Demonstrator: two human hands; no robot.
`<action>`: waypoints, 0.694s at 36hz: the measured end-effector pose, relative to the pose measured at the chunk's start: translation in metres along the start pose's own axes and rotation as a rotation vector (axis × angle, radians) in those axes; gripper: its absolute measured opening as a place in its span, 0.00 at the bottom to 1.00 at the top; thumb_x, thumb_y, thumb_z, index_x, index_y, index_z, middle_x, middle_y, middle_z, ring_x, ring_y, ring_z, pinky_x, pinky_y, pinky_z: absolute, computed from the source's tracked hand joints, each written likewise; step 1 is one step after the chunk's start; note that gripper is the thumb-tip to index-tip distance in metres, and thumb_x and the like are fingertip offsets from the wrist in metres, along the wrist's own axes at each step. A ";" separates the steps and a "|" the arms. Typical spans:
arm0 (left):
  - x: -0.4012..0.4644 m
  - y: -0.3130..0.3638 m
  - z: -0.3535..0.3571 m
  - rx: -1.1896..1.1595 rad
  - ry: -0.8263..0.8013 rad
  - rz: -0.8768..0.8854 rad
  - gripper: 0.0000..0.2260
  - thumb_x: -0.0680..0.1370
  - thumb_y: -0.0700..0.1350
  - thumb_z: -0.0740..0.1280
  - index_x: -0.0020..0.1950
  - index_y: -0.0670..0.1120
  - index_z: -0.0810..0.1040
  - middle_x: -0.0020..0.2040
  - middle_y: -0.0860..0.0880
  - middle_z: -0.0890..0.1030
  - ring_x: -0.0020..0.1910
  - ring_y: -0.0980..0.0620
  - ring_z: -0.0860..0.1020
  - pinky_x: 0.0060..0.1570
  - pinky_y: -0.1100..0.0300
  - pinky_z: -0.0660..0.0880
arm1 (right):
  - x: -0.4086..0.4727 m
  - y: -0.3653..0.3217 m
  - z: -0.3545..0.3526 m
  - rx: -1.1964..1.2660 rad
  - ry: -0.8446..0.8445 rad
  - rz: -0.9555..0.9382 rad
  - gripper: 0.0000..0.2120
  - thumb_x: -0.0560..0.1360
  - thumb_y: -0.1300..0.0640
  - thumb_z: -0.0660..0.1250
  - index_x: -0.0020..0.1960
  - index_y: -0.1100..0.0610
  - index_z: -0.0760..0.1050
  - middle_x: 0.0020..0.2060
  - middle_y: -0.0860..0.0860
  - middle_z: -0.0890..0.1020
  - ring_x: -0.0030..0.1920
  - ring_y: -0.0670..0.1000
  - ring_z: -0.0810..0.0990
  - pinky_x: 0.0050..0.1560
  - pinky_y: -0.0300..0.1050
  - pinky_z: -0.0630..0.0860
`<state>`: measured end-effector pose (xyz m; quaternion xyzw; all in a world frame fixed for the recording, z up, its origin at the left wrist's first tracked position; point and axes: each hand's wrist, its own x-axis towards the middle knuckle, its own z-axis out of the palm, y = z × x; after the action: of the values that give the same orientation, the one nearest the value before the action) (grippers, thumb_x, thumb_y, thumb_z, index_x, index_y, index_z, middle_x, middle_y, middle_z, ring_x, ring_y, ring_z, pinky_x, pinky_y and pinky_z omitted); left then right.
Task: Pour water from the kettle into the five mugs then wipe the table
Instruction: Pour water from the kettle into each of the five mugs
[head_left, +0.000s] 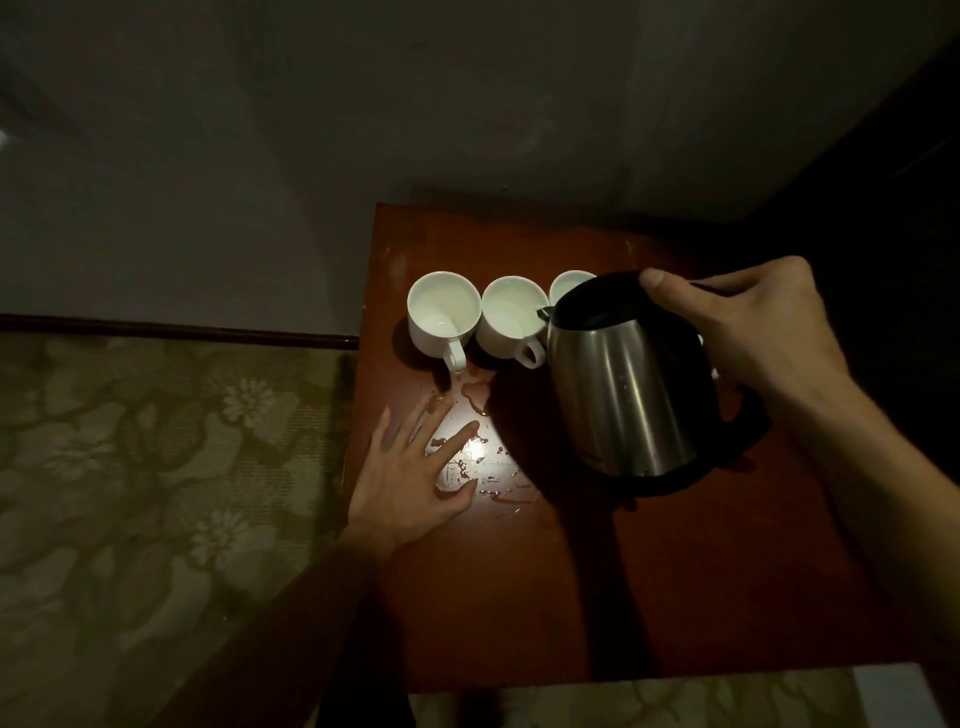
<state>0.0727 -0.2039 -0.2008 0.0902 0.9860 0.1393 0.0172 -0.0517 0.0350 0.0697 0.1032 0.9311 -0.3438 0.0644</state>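
Observation:
My right hand (748, 332) grips the handle of a steel kettle (631, 384) with a black lid and base, held tilted above the red-brown table (571, 597), its spout over the second mug. Three white mugs show in a row at the back: the left mug (442, 312), the second mug (511, 319), and a third mug (571, 286) mostly hidden behind the kettle. Any mugs further right are hidden. My left hand (415, 473) lies flat on the table with fingers spread, touching spilled water (478, 452) in front of the mugs.
The small table stands against a grey wall (363, 130). To the left is patterned carpet (156, 467) and a dark skirting strip (182, 330). The table's front edge is near the bottom of the view. The right side is dark.

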 end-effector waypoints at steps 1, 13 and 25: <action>0.000 0.000 0.000 -0.005 0.001 0.001 0.32 0.77 0.70 0.55 0.81 0.64 0.60 0.84 0.50 0.57 0.83 0.49 0.50 0.78 0.36 0.53 | -0.001 -0.001 0.000 -0.002 0.003 -0.002 0.15 0.74 0.34 0.75 0.40 0.44 0.81 0.37 0.45 0.86 0.36 0.45 0.84 0.35 0.42 0.74; 0.000 -0.001 -0.001 0.005 0.000 0.011 0.32 0.77 0.70 0.55 0.81 0.63 0.60 0.84 0.50 0.57 0.83 0.48 0.50 0.78 0.36 0.52 | 0.000 0.000 0.000 -0.005 0.010 -0.011 0.14 0.74 0.34 0.76 0.40 0.44 0.82 0.38 0.47 0.86 0.39 0.46 0.85 0.36 0.44 0.75; 0.000 -0.001 0.000 -0.011 -0.026 -0.002 0.32 0.77 0.70 0.54 0.82 0.65 0.55 0.84 0.51 0.55 0.84 0.50 0.47 0.78 0.36 0.50 | 0.001 0.001 0.002 0.007 -0.038 0.005 0.27 0.62 0.27 0.69 0.47 0.46 0.85 0.43 0.47 0.87 0.44 0.46 0.87 0.40 0.46 0.80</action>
<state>0.0725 -0.2049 -0.2008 0.0911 0.9849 0.1437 0.0309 -0.0529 0.0346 0.0678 0.0993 0.9283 -0.3487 0.0825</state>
